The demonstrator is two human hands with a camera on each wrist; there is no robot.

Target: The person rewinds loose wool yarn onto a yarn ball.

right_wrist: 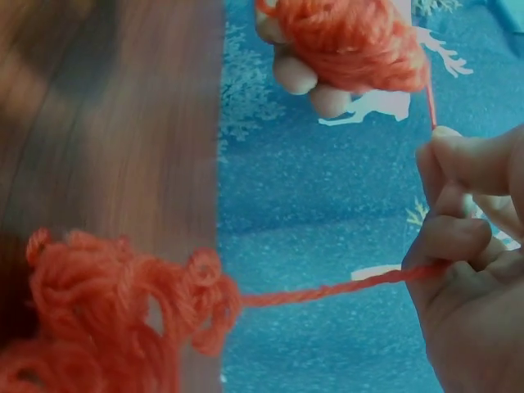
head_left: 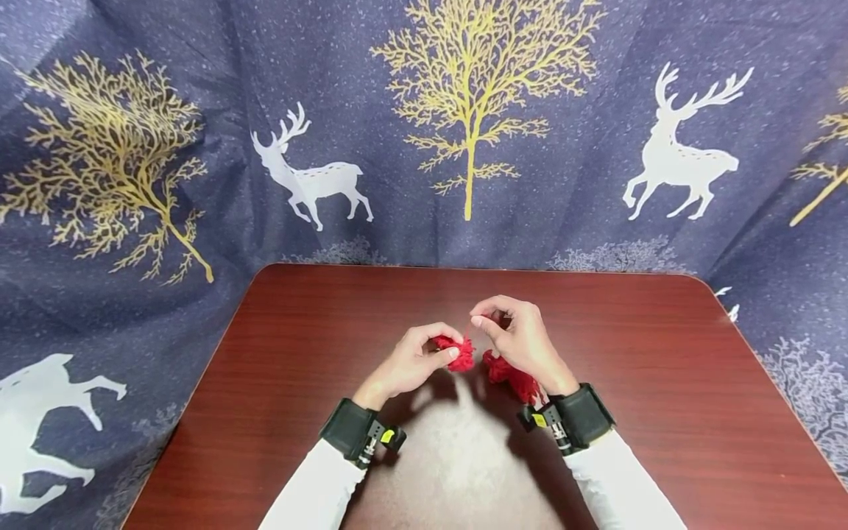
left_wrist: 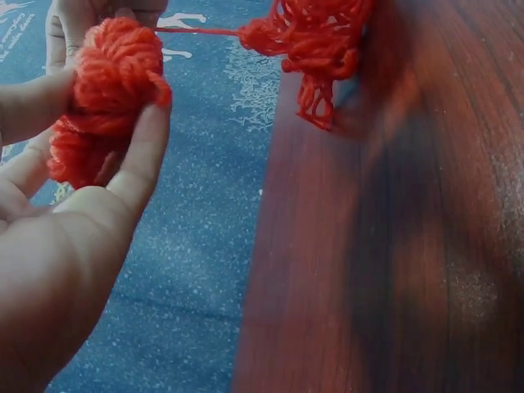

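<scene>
My left hand (head_left: 417, 357) holds a small wound ball of red yarn (left_wrist: 119, 78) between thumb and fingers, over the middle of the table. To its right and a little higher, my right hand (head_left: 523, 335) pinches a yarn strand (right_wrist: 432, 102) that runs taut from the ball. The same strand passes through the curled fingers (right_wrist: 458, 237) and leads on to a loose, looped skein of red yarn (right_wrist: 123, 303). In the head view that skein lies below the right hand, partly covered by it.
The reddish-brown wooden table (head_left: 298, 316) spreads around both hands. Behind it hangs a dark blue cloth (head_left: 424, 191) printed with white deer and golden trees. Black straps with small cameras sit on both wrists.
</scene>
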